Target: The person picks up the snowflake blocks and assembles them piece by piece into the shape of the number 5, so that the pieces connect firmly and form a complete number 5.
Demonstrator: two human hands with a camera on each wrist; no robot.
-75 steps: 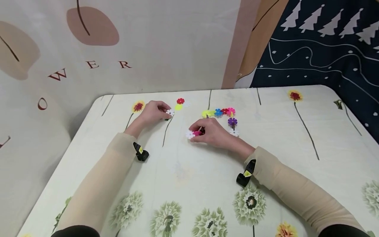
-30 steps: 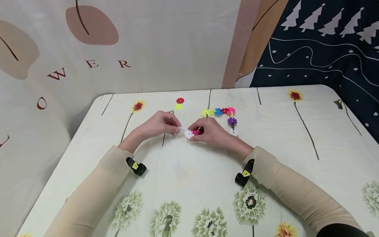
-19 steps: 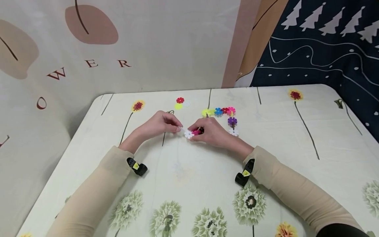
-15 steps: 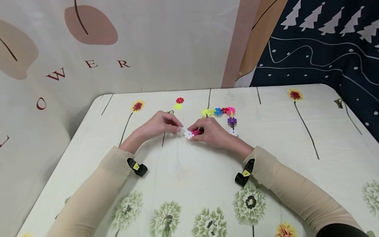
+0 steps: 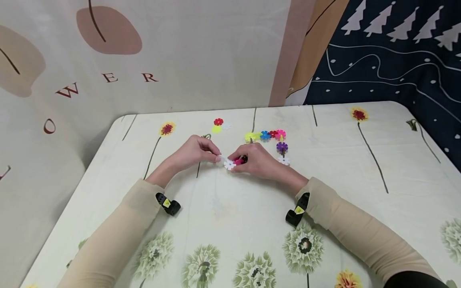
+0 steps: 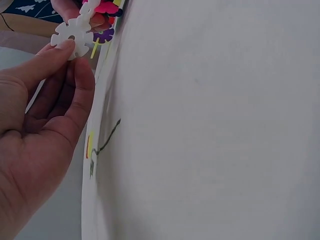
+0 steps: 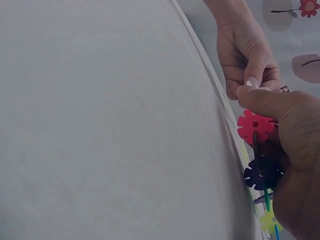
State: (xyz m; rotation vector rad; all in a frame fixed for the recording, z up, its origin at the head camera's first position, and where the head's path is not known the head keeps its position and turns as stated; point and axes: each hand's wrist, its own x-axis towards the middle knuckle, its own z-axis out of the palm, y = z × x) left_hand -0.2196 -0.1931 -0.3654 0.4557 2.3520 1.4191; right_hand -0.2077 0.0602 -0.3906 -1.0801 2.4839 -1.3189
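Observation:
My left hand (image 5: 196, 153) pinches a white notched plastic disc (image 6: 82, 39) between thumb and fingertips. Its edge meets another white disc (image 5: 229, 165) at the end of a chain of linked flower-shaped discs. Thumb and fingers of my right hand (image 5: 256, 160) grip that chain end, where a pink disc (image 7: 247, 128) and a dark disc (image 7: 260, 176) follow the white one. Beyond the right hand the chain bends round through a white disc (image 5: 283, 160), a purple disc (image 5: 282, 146), a pink disc (image 5: 280, 134), a blue disc (image 5: 265, 136) and a yellow disc (image 5: 250, 137).
Loose discs lie farther back on the table: a red disc (image 5: 218, 121), a yellow disc (image 5: 216, 129) and a pale white disc (image 5: 226, 126). A flower-printed cloth (image 5: 216, 224) covers the table. Hanging cloths (image 5: 201, 60) stand behind its far edge.
My left hand has come from the back left toward the right hand, bringing a white disc to the chain end. Over the last half second both hands stay almost still.

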